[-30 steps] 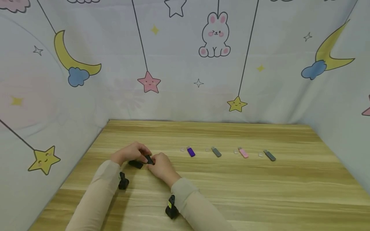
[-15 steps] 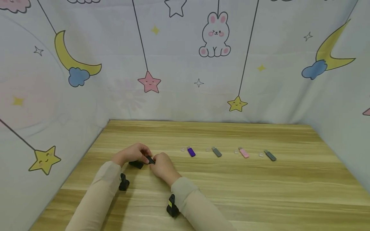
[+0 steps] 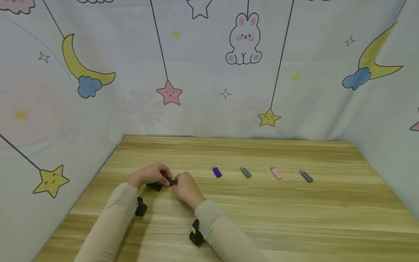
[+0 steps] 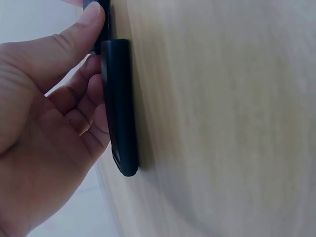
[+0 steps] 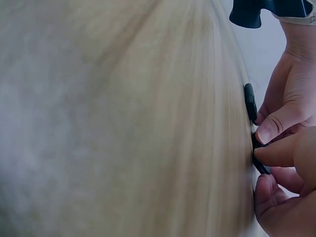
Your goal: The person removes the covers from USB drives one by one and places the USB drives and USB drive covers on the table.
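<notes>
In the head view my left hand [image 3: 152, 174] and right hand [image 3: 186, 187] meet low over the left part of the table. Between them, their fingertips pinch a small dark stick [image 3: 171, 181], about as long as the USB sticks nearby; the fingers cover its ends, so its exact kind cannot be told. Under my left hand lies a larger black block [image 3: 154, 186]. In the left wrist view this rounded black block [image 4: 120, 108] is beside the curled fingers, just below the pinched stick [image 4: 104, 29]. Both hands also show at the right edge of the right wrist view.
A row lies to the right: purple USB stick [image 3: 216, 171], grey USB stick [image 3: 245, 172], pink USB stick [image 3: 276, 173] and dark grey USB stick [image 3: 306, 176]. Beside each is a small clear cap, such as this cap [image 3: 296, 175]. A printed curtain [image 3: 203, 72] surrounds the table [image 3: 262, 214].
The dark stick has turned to lie flatter between my hands. My right hand has shifted slightly to the right, while the left hand has barely moved. The USB sticks stay put.
</notes>
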Demonstrator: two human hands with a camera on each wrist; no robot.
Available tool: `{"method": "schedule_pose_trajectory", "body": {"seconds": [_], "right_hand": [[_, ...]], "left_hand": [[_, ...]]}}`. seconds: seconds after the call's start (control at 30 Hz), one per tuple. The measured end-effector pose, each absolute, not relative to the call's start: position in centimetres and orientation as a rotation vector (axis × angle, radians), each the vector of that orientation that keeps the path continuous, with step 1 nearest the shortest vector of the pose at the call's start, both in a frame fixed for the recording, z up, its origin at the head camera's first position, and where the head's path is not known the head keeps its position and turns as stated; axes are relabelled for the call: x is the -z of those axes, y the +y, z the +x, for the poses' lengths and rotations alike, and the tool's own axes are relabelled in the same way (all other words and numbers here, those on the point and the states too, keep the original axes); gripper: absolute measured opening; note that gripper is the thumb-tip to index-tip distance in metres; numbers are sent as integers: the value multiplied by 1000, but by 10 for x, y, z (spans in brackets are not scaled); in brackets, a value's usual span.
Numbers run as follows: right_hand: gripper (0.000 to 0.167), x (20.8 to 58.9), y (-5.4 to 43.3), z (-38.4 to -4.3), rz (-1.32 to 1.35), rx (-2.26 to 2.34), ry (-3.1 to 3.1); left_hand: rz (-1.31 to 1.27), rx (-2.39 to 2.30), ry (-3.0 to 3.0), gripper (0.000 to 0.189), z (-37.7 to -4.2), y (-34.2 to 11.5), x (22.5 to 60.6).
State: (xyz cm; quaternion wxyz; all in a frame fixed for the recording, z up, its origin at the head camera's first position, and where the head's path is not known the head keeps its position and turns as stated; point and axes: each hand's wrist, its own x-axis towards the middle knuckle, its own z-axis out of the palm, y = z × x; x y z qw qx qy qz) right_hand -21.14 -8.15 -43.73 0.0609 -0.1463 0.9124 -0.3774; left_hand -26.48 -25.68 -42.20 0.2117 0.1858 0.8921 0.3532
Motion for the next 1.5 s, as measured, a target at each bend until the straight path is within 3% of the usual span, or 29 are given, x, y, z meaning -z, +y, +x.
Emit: {"method": "schedule_pose_trajectory", "body": {"seconds": [1.03, 1.5], "right_hand": [[14, 427, -41, -222, -449, 1457, 2573], [19, 402, 10, -201, -697, 1414, 2580]], "left_hand": [[501, -1077, 2485, 14, -254, -230, 391], [597, -1230, 2443, 13, -231, -195, 378]]}}
